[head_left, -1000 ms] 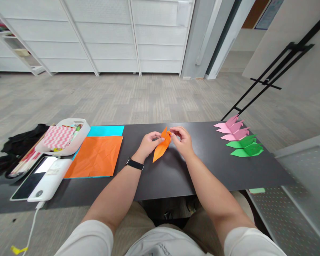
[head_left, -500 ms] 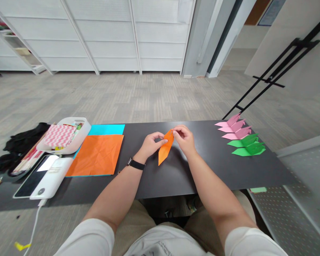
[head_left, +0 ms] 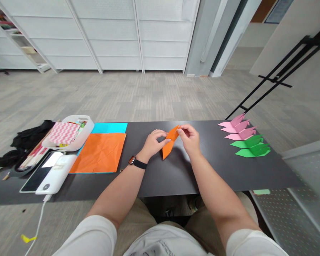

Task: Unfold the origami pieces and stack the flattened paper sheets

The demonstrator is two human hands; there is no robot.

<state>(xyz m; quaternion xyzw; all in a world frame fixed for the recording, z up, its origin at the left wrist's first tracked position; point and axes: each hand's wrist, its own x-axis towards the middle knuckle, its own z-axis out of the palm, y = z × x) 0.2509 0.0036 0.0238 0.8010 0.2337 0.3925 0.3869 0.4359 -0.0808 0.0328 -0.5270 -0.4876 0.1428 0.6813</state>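
An orange folded paper (head_left: 170, 142) is held up between my two hands over the dark table (head_left: 160, 177). My left hand (head_left: 153, 144) pinches its left side between thumb and fingers. At the upper right tip of the paper, my right hand (head_left: 190, 138) has its thumb and fingertips closed on it. The paper's lower end comes to a point, angled down and left. To the right stand pink folded birds (head_left: 240, 134) and green folded birds (head_left: 253, 151) in a row.
Orange paper sheets (head_left: 100, 153) lie over cyan sheets (head_left: 110, 127) on the left. Beyond them are a white basket (head_left: 81, 137), a white power bank (head_left: 56, 174) with a cable, a tablet (head_left: 33, 181) and black cloth (head_left: 29, 137). A black metal stand (head_left: 266, 80) rises behind the right side.
The view has shifted slightly. The orange paper has turned a little and its folds look wider apart; both hands still hold it.
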